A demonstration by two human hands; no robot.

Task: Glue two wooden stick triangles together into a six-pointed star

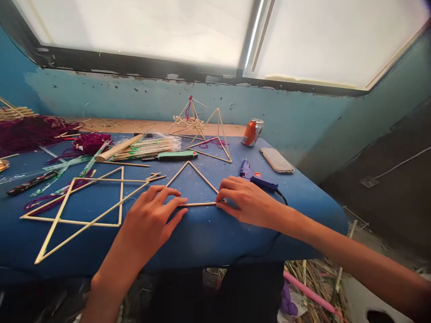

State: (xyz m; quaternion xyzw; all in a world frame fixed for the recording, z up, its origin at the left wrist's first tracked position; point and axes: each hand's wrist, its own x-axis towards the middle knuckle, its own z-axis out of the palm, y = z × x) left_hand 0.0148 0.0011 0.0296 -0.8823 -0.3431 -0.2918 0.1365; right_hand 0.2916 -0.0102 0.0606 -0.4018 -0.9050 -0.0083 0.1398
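the right hand point(240, 198) pinches a corner of a pale wooden-stick triangle point(199, 204); the left hand point(153, 211), fingertips narrowly parted, straddles its near side, grip unclear.

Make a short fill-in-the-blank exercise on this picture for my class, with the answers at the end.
1. The left hand and right hand are at a stick frame shaped like a ____.
2. The tool lying just beyond the right hand is a ____.
3. In the picture, the phone lies to the ____ of the can.

Missing words: triangle; glue gun; right.
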